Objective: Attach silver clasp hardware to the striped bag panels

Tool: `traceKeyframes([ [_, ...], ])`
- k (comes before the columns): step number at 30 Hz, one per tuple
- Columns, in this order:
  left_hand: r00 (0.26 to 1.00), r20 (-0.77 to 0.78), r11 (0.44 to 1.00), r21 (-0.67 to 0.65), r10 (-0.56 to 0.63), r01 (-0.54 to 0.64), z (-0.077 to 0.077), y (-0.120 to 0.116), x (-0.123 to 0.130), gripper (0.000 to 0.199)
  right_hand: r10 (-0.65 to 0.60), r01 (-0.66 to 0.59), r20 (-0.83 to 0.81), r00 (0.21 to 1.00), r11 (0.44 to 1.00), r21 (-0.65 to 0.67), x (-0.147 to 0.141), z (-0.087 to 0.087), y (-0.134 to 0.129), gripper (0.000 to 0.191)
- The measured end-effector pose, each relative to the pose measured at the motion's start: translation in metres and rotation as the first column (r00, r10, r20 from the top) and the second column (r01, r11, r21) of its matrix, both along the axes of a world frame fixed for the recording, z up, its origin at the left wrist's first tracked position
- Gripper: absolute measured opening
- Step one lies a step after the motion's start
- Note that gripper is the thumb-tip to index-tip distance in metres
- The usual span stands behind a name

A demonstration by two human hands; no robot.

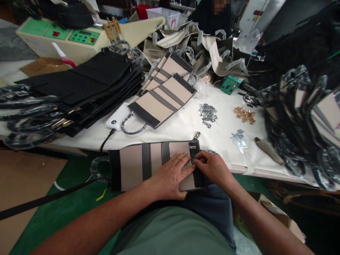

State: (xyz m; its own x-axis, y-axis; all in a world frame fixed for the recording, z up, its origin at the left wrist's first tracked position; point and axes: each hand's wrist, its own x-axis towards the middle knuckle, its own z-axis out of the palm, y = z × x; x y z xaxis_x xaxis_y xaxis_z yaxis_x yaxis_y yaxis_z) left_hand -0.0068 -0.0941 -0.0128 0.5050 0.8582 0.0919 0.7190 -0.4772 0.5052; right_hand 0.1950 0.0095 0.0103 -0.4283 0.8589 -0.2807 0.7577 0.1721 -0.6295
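A beige bag panel (131, 166) with dark grey stripes and black ends rests at the table's front edge, partly over my lap. My left hand (172, 175) lies flat on its beige part with the fingers spread. At the panel's right black end, my right hand (214, 168) has thumb and forefinger pinched together; whatever is between them is hidden. A small metal plate (192, 147) shows on that black end above the fingertips. Just past the panel's far edge, a metal clasp (197, 135) stands up. A plastic-wrapped handle (99, 168) sticks out on the left.
Stacked black bag pieces (87, 76) fill the left of the white table. Striped panels (164, 101) lie ahead. Small silver plates (208, 114), brass-coloured parts (244, 115) and a knife-like tool (268, 150) are at right. A green-topped machine (66, 37) and another person (209, 16) are behind.
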Motion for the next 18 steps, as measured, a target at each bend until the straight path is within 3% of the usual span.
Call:
traceKeyframes([
  [6, 1.000, -0.017, 1.000, -0.003, -0.006, 0.005, 0.003, 0.001, 0.001, 0.096, 0.004, -0.012, 0.094, 0.996, 0.996, 0.089, -0.002, 0.003, -0.002, 0.010],
  [10, 0.999, -0.049, 1.000, 0.007, -0.008, 0.008, 0.003, 0.000, 0.001, 0.098, -0.039, 0.038, 0.017, 0.999, 0.999, 0.028, -0.001, 0.004, -0.004, 0.012],
  [15, 0.997, -0.080, 1.000, 0.003, -0.012, 0.013, 0.005, 0.000, 0.003, 0.094, -0.091, 0.073, -0.112, 0.989, 0.985, -0.154, 0.005, 0.007, -0.005, 0.020],
  [18, 0.996, -0.084, 1.000, 0.000, -0.017, 0.017, 0.006, 0.001, 0.003, 0.094, -0.110, 0.095, -0.105, 0.988, 0.985, -0.141, 0.010, 0.011, -0.008, 0.020],
])
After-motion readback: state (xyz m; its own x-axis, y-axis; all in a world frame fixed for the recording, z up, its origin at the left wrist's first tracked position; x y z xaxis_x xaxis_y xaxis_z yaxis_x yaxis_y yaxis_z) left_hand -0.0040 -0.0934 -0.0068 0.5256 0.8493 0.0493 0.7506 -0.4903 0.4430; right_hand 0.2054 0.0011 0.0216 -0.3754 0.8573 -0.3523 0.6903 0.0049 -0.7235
